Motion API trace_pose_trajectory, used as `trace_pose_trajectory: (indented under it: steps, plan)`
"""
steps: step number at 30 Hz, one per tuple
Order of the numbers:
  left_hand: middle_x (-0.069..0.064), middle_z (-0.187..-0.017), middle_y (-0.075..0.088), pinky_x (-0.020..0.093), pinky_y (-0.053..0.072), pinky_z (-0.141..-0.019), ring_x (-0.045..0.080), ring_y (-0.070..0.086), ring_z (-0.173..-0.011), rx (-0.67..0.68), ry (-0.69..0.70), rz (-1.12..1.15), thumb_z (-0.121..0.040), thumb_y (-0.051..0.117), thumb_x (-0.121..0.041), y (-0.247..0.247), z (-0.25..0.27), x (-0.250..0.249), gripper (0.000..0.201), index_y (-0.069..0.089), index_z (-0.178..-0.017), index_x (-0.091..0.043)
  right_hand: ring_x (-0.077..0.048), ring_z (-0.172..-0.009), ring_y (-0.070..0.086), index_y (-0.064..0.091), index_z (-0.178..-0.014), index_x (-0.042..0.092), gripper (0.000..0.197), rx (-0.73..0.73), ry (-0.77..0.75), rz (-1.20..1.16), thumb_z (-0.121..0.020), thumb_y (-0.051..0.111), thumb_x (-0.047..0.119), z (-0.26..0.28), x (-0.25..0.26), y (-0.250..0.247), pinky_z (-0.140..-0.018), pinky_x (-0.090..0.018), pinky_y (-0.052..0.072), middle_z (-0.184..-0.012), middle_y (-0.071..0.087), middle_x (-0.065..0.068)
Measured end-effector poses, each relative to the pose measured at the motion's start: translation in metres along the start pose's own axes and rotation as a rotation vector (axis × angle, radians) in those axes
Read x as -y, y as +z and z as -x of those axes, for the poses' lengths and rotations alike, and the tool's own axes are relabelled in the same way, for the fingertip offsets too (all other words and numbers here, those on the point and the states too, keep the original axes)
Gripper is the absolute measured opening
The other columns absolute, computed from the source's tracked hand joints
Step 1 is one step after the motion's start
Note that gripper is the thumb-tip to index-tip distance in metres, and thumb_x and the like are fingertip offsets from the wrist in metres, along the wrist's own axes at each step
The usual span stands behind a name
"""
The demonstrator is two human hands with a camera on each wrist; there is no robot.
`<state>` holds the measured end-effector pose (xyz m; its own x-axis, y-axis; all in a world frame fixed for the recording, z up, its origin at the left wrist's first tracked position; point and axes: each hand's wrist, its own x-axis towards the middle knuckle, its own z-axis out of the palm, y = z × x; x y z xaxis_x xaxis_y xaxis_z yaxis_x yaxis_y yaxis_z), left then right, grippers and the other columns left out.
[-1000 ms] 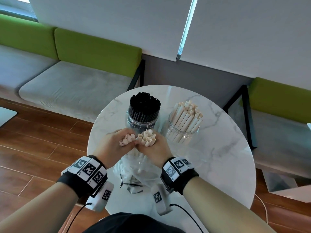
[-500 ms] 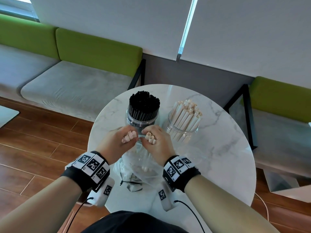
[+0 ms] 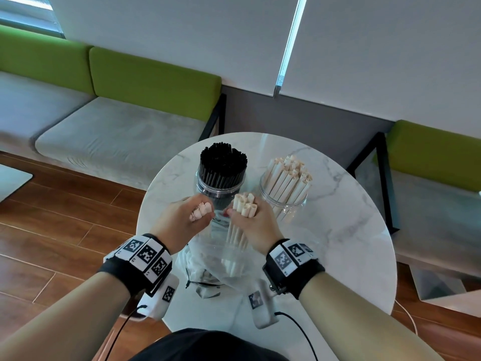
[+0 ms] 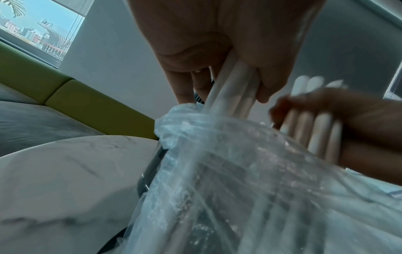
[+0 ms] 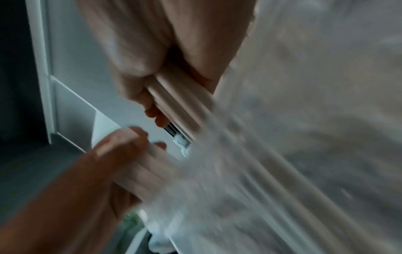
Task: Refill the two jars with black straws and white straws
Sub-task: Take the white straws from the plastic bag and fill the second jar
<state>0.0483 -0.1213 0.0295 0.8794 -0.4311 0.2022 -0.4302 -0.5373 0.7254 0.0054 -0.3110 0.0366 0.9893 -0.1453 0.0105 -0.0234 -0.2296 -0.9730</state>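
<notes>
Two clear jars stand on the round marble table (image 3: 338,230). The left jar (image 3: 220,186) is packed with black straws (image 3: 223,158); the right jar (image 3: 283,201) holds white straws (image 3: 289,173) leaning right. In front of them my left hand (image 3: 200,213) grips a small bunch of white straws (image 4: 232,89). Close beside it, my right hand (image 3: 244,212) grips a larger bunch of white straws (image 3: 244,204) that rises out of a clear plastic bag (image 3: 229,259). The lower ends of both bunches sit inside the bag (image 4: 250,180).
Crumpled clear wrapping (image 3: 200,280) lies on the table near my body. Benches with green backs (image 3: 153,74) and grey cushions stand behind the table at left and right (image 3: 437,152). The floor (image 3: 52,230) is brown wood.
One bunch held in both hands has split into two. My hands have drawn apart, and the right hand's bunch stands higher out of the bag.
</notes>
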Motion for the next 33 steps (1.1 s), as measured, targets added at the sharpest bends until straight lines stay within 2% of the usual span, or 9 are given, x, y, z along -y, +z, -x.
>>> trace_pose_trajectory:
  steps: [4, 8, 12, 16, 21, 26, 28, 31, 33]
  plan:
    - [-0.004, -0.079, 0.061, 0.022, 0.047, -0.064, 0.011, 0.057, -0.072, 0.001, -0.004, 0.02, -0.08, 0.055, -0.044, 0.003, -0.001, 0.004, 0.012, 0.054, -0.087, -0.035, -0.017, -0.081, 0.07, 0.058, -0.092, -0.005, 0.01, -0.06, -0.123, -0.17, -0.087, 0.064, 0.002, -0.005, 0.044, -0.039, -0.074, -0.026, 0.053, -0.083, 0.071, -0.008]
    - [-0.006, -0.076, 0.058, 0.017, 0.042, -0.062, 0.007, 0.054, -0.071, 0.025, -0.014, 0.019, -0.077, 0.049, -0.052, 0.003, -0.003, 0.001, 0.018, 0.053, -0.085, -0.037, -0.028, -0.085, 0.065, 0.059, -0.087, 0.016, 0.009, -0.169, -0.234, -0.311, -0.085, 0.062, 0.008, -0.01, 0.099, -0.088, -0.077, -0.042, 0.05, -0.08, 0.071, -0.006]
    - [-0.01, -0.078, 0.058, 0.009, 0.038, -0.062, 0.004, 0.054, -0.074, 0.037, -0.022, 0.058, -0.075, 0.049, -0.054, 0.004, -0.005, -0.002, 0.014, 0.052, -0.083, -0.043, -0.026, -0.084, 0.066, 0.053, -0.09, 0.014, 0.016, -0.204, -0.378, -0.408, -0.087, 0.058, 0.0, -0.015, 0.141, -0.131, -0.084, -0.041, 0.052, -0.078, 0.068, -0.003]
    - [-0.008, -0.081, 0.059, 0.008, 0.037, -0.063, 0.004, 0.055, -0.077, 0.044, -0.029, 0.035, -0.078, 0.055, -0.043, 0.004, -0.006, -0.005, 0.016, 0.055, -0.091, -0.033, -0.027, -0.084, 0.067, 0.05, -0.09, 0.017, 0.02, -0.226, -0.369, -0.277, -0.089, 0.06, 0.0, -0.037, 0.138, -0.144, -0.082, -0.042, 0.055, -0.08, 0.068, -0.002]
    - [-0.005, -0.08, 0.059, 0.013, 0.038, -0.063, 0.005, 0.055, -0.075, 0.032, -0.058, 0.032, -0.078, 0.056, -0.043, 0.003, -0.005, -0.003, 0.017, 0.055, -0.091, -0.032, -0.031, -0.087, 0.068, 0.049, -0.093, 0.015, 0.021, -0.161, -0.254, -0.183, -0.087, 0.064, 0.001, -0.063, 0.103, -0.14, -0.091, -0.052, 0.052, -0.082, 0.068, -0.004]
    - [0.0, -0.08, 0.06, 0.008, 0.038, -0.062, 0.01, 0.055, -0.073, 0.019, -0.041, 0.0, -0.085, 0.066, -0.026, 0.003, -0.003, -0.005, 0.013, 0.059, -0.094, -0.02, -0.021, -0.084, 0.068, 0.05, -0.09, 0.015, 0.028, -0.066, -0.156, -0.057, -0.08, 0.071, -0.002, -0.073, 0.072, -0.135, -0.078, -0.032, 0.054, -0.084, 0.072, -0.005]
    - [0.0, -0.079, 0.059, 0.006, 0.037, -0.062, 0.009, 0.055, -0.072, 0.005, -0.032, -0.014, -0.085, 0.067, -0.022, 0.003, -0.003, -0.006, 0.012, 0.06, -0.094, -0.019, -0.02, -0.086, 0.069, 0.052, -0.094, 0.012, 0.029, -0.025, -0.088, -0.006, -0.079, 0.073, 0.0, -0.076, 0.061, -0.137, -0.079, -0.03, 0.053, -0.09, 0.073, -0.007]
    - [-0.001, -0.078, 0.058, 0.008, 0.036, -0.062, 0.011, 0.055, -0.071, 0.006, -0.04, -0.024, -0.085, 0.067, -0.023, 0.003, -0.004, -0.006, 0.011, 0.059, -0.093, -0.021, -0.021, -0.097, 0.065, 0.056, -0.106, 0.012, 0.039, 0.023, -0.052, 0.159, -0.075, 0.08, 0.018, -0.08, 0.053, -0.143, -0.087, -0.035, 0.051, -0.106, 0.068, -0.006]
    - [-0.002, -0.077, 0.058, 0.014, 0.039, -0.063, 0.013, 0.055, -0.072, 0.009, -0.051, -0.019, -0.085, 0.067, -0.024, 0.003, -0.004, -0.004, 0.011, 0.058, -0.09, -0.024, -0.013, -0.102, 0.058, 0.055, -0.116, 0.021, 0.051, 0.084, -0.072, 0.361, -0.074, 0.076, 0.041, -0.081, 0.054, -0.148, -0.087, -0.027, 0.046, -0.115, 0.06, 0.003]
